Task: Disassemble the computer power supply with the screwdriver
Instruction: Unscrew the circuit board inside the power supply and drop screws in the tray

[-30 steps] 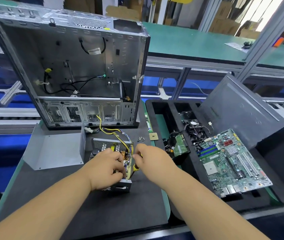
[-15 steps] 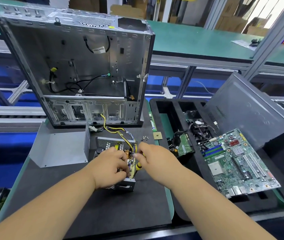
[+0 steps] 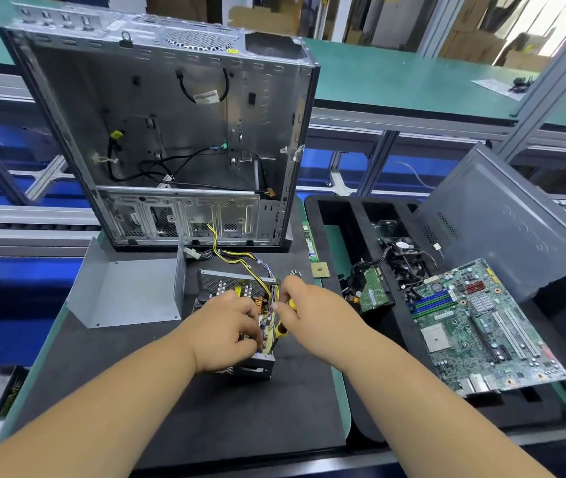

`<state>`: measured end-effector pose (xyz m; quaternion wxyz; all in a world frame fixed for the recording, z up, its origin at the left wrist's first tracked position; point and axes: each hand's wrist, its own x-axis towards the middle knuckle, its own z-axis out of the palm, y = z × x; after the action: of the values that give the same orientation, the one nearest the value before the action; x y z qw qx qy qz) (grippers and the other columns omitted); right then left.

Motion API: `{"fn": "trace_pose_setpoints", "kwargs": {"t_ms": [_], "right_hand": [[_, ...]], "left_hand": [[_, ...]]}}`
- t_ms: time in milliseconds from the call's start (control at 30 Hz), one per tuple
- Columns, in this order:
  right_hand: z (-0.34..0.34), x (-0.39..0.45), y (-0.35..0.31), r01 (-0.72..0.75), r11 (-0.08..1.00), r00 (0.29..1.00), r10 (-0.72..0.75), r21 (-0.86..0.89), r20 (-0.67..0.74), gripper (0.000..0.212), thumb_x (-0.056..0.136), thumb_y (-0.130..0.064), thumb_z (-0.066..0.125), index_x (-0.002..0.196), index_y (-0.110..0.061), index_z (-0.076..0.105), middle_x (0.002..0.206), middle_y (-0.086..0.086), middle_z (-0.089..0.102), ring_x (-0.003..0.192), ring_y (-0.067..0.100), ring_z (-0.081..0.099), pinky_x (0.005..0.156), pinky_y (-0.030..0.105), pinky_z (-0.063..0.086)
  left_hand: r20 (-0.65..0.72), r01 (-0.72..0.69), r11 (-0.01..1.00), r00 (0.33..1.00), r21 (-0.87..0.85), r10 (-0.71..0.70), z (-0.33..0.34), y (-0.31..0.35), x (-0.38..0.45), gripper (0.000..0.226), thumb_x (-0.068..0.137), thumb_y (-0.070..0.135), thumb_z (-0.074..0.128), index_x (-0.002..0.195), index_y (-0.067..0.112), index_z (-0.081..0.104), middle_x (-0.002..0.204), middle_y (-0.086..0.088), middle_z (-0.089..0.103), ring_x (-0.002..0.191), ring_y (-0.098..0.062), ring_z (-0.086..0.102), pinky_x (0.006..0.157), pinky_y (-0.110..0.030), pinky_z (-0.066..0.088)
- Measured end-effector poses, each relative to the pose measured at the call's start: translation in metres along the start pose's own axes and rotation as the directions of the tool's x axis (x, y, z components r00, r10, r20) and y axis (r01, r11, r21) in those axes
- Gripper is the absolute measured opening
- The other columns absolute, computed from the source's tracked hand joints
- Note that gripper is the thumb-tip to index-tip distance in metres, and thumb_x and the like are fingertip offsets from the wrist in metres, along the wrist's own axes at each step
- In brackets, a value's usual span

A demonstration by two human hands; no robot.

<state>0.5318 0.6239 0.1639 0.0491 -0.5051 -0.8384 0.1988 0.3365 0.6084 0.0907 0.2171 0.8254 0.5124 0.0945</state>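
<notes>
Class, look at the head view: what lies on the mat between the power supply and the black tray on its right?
Loose screws and a square CPU chip.

Both bare forearms reach in from the lower corners toward frame centre, the left hand (image 3: pixel 228 331) curled palm-down, the right hand (image 3: pixel 312 310) closed in a fist-like grip beside it.

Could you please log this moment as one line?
left hand: steadying power supply | right hand: gripping screwdriver | cover: off
</notes>
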Motion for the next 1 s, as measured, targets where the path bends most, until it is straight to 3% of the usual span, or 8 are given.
{"fn": "trace_pose_setpoints", "kwargs": {"t_ms": [67,267,400,467,667,833,933,1000], "right_hand": [[-0.0011,0.0002,-0.0004,-0.008,0.998,1.0,0.008,0.059,-0.002,0.017,0.1,-0.039,0.048,0.097,-0.023,0.042,0.075,-0.005,0.051,0.064,0.013,0.045,0.053,0.032,0.031],[-0.0017,-0.0008,-0.0023,-0.024,0.993,1.0,0.023,0.112,0.009,0.005,0.09,-0.025,0.05,0.094,-0.024,0.047,0.089,-0.003,0.054,0.083,0.022,0.048,0.061,0.035,0.035],[0.0014,-0.0001,0.0006,-0.002,0.997,0.999,-0.001,-0.081,-0.034,0.025,0.099,-0.045,0.045,0.1,-0.02,0.046,0.079,-0.002,0.054,0.078,0.026,0.051,0.062,0.036,0.037],[0.0014,0.0012,0.0021,-0.006,0.997,1.0,0.004,-0.081,-0.024,0.032,0.101,-0.05,0.041,0.099,-0.019,0.046,0.075,-0.003,0.053,0.075,0.024,0.051,0.061,0.036,0.039],[0.0006,0.0011,0.001,-0.01,0.998,1.0,0.011,0.07,-0.008,0.011,0.099,-0.031,0.05,0.096,-0.023,0.043,0.081,-0.003,0.053,0.06,0.009,0.04,0.05,0.028,0.028],[-0.0011,-0.0007,-0.001,-0.001,0.995,1.0,-0.001,0.097,0.016,0.002,0.091,-0.022,0.049,0.092,-0.024,0.049,0.086,-0.004,0.051,0.075,0.018,0.042,0.054,0.027,0.028],[-0.0012,-0.0016,0.001,0.014,1.0,1.0,-0.014,-0.007,-0.001,0.005,0.092,-0.031,0.049,0.089,-0.028,0.049,0.085,-0.005,0.055,0.081,0.02,0.047,0.061,0.032,0.031],[-0.0008,-0.0015,0.0037,0.005,0.999,1.0,-0.006,-0.038,-0.016,0.02,0.096,-0.046,0.047,0.086,-0.029,0.05,0.077,-0.005,0.055,0.076,0.02,0.05,0.06,0.032,0.034]], "left_hand": [[0.006,0.006,1.0,1.0,0.006,-0.006,-0.0004,0.0003,-0.0001,0.024,0.085,0.032,0.054,0.095,0.036,0.075,0.106,0.018,0.053,0.099,-0.011,0.036,0.092,-0.027,0.033],[0.011,0.01,1.0,1.0,0.011,-0.011,-0.0006,0.0015,0.0004,0.022,0.086,0.031,0.056,0.096,0.037,0.075,0.107,0.017,0.053,0.101,-0.011,0.036,0.092,-0.026,0.032],[0.007,0.011,1.0,1.0,0.007,-0.011,0.0001,0.0008,0.0006,0.023,0.085,0.033,0.055,0.094,0.036,0.075,0.103,0.018,0.051,0.1,-0.01,0.035,0.094,-0.028,0.033],[0.009,0.021,1.0,1.0,-0.005,-0.021,-0.0002,0.0007,0.0005,0.028,0.082,0.038,0.05,0.093,0.036,0.075,0.102,0.018,0.051,0.099,-0.01,0.035,0.094,-0.029,0.034],[0.018,0.017,1.0,1.0,-0.007,-0.017,0.0002,-0.0002,0.0004,0.032,0.079,0.04,0.046,0.091,0.037,0.075,0.104,0.018,0.053,0.1,-0.011,0.037,0.094,-0.032,0.036],[0.021,0.027,1.0,0.999,-0.001,-0.027,0.0008,-0.0001,0.0012,0.037,0.077,0.041,0.042,0.09,0.036,0.076,0.104,0.017,0.054,0.099,-0.011,0.036,0.092,-0.03,0.035],[0.018,0.029,1.0,0.999,0.008,-0.029,0.0012,-0.0003,0.0012,0.036,0.077,0.041,0.043,0.089,0.034,0.076,0.104,0.017,0.054,0.099,-0.012,0.036,0.091,-0.028,0.034],[0.013,0.03,1.0,0.999,0.001,-0.03,0.0017,-0.0002,0.001,0.034,0.077,0.04,0.044,0.089,0.033,0.076,0.102,0.017,0.052,0.097,-0.011,0.035,0.089,-0.027,0.033]]}}
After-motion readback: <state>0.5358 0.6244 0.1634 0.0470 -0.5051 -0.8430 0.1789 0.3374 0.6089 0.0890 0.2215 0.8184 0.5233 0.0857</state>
